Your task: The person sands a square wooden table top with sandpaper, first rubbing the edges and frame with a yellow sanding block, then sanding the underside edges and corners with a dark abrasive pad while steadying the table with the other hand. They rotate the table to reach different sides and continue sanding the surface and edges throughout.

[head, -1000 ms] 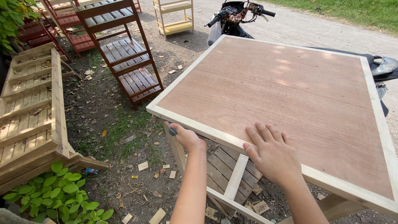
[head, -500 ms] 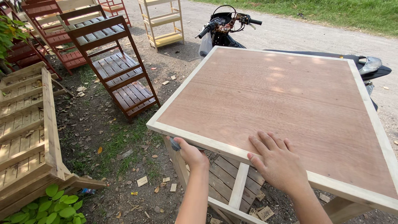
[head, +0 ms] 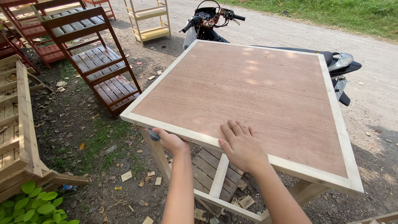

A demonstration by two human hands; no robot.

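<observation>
Head view, looking down on a square plywood panel [head: 244, 99] with a pale wooden border, which lies flat as the worktop of an unfinished wooden frame. The right hand [head: 243, 146] rests palm down on the panel, fingers spread and extended, just inside the near edge and roughly at its middle; it grips nothing. The left hand [head: 172, 141] is curled against the outer face of the same near edge, close to the near-left corner, and is closed around a small dark object [head: 154, 135] of which only a tip shows; its kind cannot be told. The near edge runs from the near-left corner at upper left down to the near-right corner at lower right, so both hands lie along one edge, the left one nearer the corner and below the surface, the right one on top. A slatted lower shelf [head: 211, 172] shows beneath the panel; the frame's legs are largely hidden. A scooter [head: 207, 23] stands beyond the far edge, mostly covered by the panel. Stained slatted racks [head: 95, 62] stand to the left on bare ground strewn with wood offcuts [head: 126, 176]
</observation>
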